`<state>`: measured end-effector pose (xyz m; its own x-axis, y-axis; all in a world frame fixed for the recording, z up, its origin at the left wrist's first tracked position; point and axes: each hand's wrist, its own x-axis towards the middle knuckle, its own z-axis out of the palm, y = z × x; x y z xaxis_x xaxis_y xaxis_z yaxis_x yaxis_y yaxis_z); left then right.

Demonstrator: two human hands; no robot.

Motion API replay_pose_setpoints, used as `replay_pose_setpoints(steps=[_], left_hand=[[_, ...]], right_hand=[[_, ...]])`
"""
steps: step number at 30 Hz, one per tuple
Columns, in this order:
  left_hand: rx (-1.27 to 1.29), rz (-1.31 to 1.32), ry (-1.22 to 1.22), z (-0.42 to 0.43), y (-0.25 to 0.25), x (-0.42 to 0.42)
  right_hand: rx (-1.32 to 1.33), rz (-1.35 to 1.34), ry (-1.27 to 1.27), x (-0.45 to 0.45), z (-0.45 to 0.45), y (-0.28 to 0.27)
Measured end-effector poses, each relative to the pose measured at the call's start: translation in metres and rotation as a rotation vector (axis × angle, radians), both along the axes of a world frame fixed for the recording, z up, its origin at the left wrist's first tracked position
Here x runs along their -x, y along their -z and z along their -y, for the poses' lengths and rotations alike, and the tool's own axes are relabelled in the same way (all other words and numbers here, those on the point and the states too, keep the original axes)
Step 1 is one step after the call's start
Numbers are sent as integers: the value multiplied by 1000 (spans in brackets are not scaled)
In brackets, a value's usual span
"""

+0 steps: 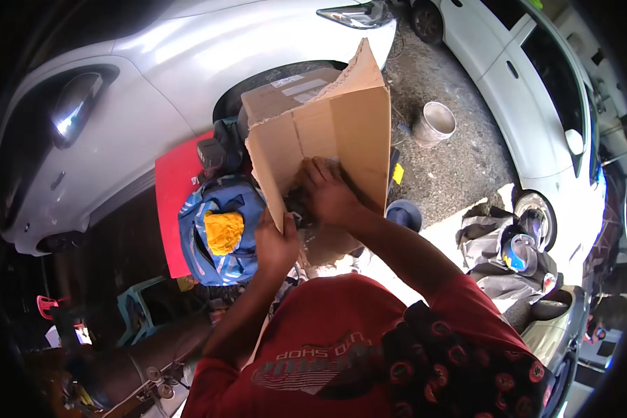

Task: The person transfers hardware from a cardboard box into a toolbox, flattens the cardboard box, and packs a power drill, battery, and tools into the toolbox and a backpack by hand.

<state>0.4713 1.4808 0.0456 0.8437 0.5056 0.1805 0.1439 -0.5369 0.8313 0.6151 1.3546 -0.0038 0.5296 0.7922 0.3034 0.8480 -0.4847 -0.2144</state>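
Note:
An open cardboard box (359, 136) with torn top edges stands in front of me, tilted toward my body. My left hand (277, 244) is closed on the box's near left edge, thumb up. Inside the box is my right hand (322, 189), its fingers bent over a dark item at the bottom; shadow hides what they touch. Left of the box, a blue backpack (191, 240) with a yellow cloth (223, 233) on it lies on a red surface (171, 188). A black power tool battery (212, 153) sits behind the backpack.
A silver car (167, 56) stands close behind the box, a white car (536, 90) at the right. A metal bucket (435, 125) is on the ground. Dark bags (491, 237) lie beside the white car's wheel. A teal stool (136, 310) is at the lower left.

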Motion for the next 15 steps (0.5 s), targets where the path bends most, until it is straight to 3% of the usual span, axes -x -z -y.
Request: replay_pose_setpoints(steps=[6, 10, 13, 15], left_hand=[[5, -24, -1, -4, -3, 0], [-21, -9, 13, -1, -6, -4], [-29, -11, 18, 3, -8, -4], [-71, 23, 33, 4, -8, -4]], right_hand=[[185, -333, 10, 17, 26, -4], [-15, -129, 82, 2, 5, -9], [-69, -152, 300, -30, -25, 12], [125, -503, 547, -46, -35, 12]])
